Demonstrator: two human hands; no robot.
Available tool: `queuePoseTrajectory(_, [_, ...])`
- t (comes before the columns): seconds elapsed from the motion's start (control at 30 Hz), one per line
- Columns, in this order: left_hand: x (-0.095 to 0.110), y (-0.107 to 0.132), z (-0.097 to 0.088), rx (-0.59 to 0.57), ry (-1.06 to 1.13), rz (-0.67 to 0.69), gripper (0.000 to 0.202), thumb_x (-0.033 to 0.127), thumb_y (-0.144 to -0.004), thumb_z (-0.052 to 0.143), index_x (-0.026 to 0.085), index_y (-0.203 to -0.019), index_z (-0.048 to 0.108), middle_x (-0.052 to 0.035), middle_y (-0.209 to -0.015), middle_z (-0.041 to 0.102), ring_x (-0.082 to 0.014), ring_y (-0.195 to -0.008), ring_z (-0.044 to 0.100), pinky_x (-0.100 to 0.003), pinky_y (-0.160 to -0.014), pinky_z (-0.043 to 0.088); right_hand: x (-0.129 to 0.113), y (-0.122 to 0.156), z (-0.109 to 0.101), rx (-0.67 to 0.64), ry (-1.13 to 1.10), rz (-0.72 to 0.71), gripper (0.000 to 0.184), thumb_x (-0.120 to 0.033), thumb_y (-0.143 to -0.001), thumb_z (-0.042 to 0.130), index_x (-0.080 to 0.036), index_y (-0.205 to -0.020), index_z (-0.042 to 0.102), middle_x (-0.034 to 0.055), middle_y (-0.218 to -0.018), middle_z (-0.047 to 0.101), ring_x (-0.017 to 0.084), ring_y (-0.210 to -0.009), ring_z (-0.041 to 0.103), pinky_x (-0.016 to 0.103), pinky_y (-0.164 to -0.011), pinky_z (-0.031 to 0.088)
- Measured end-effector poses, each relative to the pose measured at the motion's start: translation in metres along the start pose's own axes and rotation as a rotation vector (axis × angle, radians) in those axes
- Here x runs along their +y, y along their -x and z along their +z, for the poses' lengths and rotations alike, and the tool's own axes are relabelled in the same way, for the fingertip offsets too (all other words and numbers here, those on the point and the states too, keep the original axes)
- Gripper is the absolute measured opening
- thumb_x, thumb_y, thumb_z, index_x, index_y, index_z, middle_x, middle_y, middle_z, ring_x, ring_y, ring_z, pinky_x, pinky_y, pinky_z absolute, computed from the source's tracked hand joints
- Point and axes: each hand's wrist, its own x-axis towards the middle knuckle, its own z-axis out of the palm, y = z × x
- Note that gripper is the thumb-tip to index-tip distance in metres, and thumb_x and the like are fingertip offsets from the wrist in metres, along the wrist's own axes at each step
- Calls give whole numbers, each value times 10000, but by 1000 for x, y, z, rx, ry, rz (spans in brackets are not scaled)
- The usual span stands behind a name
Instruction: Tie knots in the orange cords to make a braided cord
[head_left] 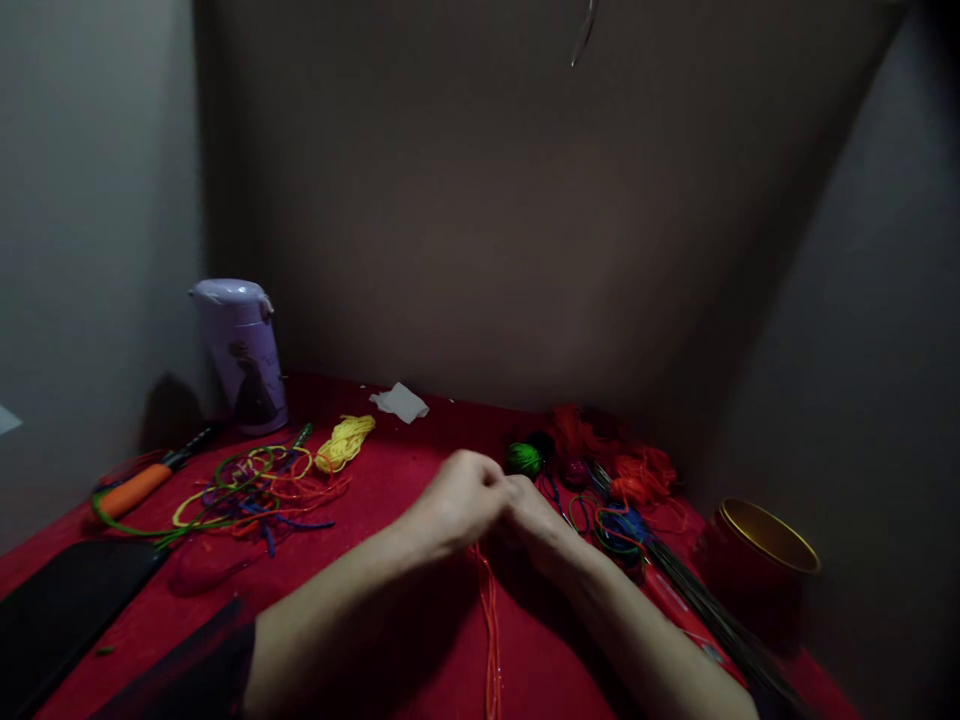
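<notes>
My left hand (466, 497) and my right hand (531, 515) meet over the middle of the red-covered table, fingers curled together in a pinch. From beneath them thin orange cords (490, 625) run down toward the front edge. The fingertips and the part of the cords between them are hidden behind the backs of my hands. Just beyond my right hand lies a green ball of yarn (524, 459). Left of my hands is a loose tangle of coloured cords (259, 485), with a yellow skein (345, 443) beside it.
A purple flask (244, 355) stands at the back left, near an orange-handled tool (133, 491) and a black flat object (71, 610). White paper (402, 402) lies at the back. Orange yarn (643, 474), thin dark sticks (701, 595) and a gold-rimmed container (772, 538) are on the right.
</notes>
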Motion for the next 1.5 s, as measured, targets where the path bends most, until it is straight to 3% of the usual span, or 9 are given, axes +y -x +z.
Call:
queuePoseTrajectory(0.07, [-17,-22,-9,338,-49,-121,146,145,-747,477,119,-677,602,-42,-640,597,-118,-593,515,-216,-525,343,0,0,1,5,-20,-15,201,-298,-693,539,-181,-576,425,-102,-406,275,39,-352,165,217,-363,98])
queuePoseTrajectory(0.2, [-38,-36,-9,112,64,-332,240,130,-773,403,141,-567,525,5,-409,469,-106,-383,422,-219,-425,290,2,0,2,-1,-44,-24,204,-283,-685,564,-177,-571,433,-104,-406,287,33,-346,161,214,-354,88])
queuePoseTrajectory(0.33, [-39,-29,-6,-51,145,-269,322,217,-791,397,149,-487,480,29,-361,414,-76,-314,332,-206,-381,235,3,0,2,-22,-10,-37,244,-347,-721,541,-170,-580,450,-98,-419,300,30,-350,176,202,-349,110])
queuePoseTrajectory(0.6, [-51,-34,-9,37,-37,-169,119,181,-581,528,113,-548,620,14,-470,500,-101,-468,425,-216,-443,268,6,-3,4,60,126,-17,227,-310,-686,540,-194,-569,385,-99,-393,306,34,-323,206,193,-342,138])
queuePoseTrajectory(0.83, [-57,-38,-5,92,-151,-193,99,150,-570,536,128,-478,565,24,-418,435,-107,-470,431,-221,-440,258,0,-4,-7,154,460,-152,119,-212,-684,518,-141,-590,534,-20,-517,487,65,-457,389,192,-433,252])
queuePoseTrajectory(1.2, [-52,-33,1,-114,569,-374,166,124,-683,468,151,-519,479,49,-330,388,-49,-255,228,-203,-309,120,-35,43,14,-431,698,-149,149,-173,-693,554,-156,-548,523,-24,-468,483,67,-416,376,204,-421,248])
queuePoseTrajectory(1.3, [-53,-34,1,-93,614,-384,137,95,-662,483,147,-536,469,51,-355,411,-37,-255,238,-195,-311,116,-37,42,11,-218,771,-311,182,-214,-727,571,-165,-552,550,-16,-482,482,79,-443,352,231,-442,221])
queuePoseTrajectory(1.43, [-51,-34,0,-87,614,-382,108,126,-675,506,145,-573,477,57,-378,431,-31,-258,270,-179,-317,128,-34,22,-3,499,696,-399,266,-317,-829,479,-173,-620,561,39,-599,569,120,-530,437,247,-503,274])
queuePoseTrajectory(1.5, [-51,-33,-1,-93,611,-373,119,164,-691,513,147,-580,476,55,-390,444,-28,-257,263,-178,-316,126,-26,11,-6,504,582,-274,245,-320,-834,465,-168,-672,566,53,-592,587,130,-516,478,242,-491,295])
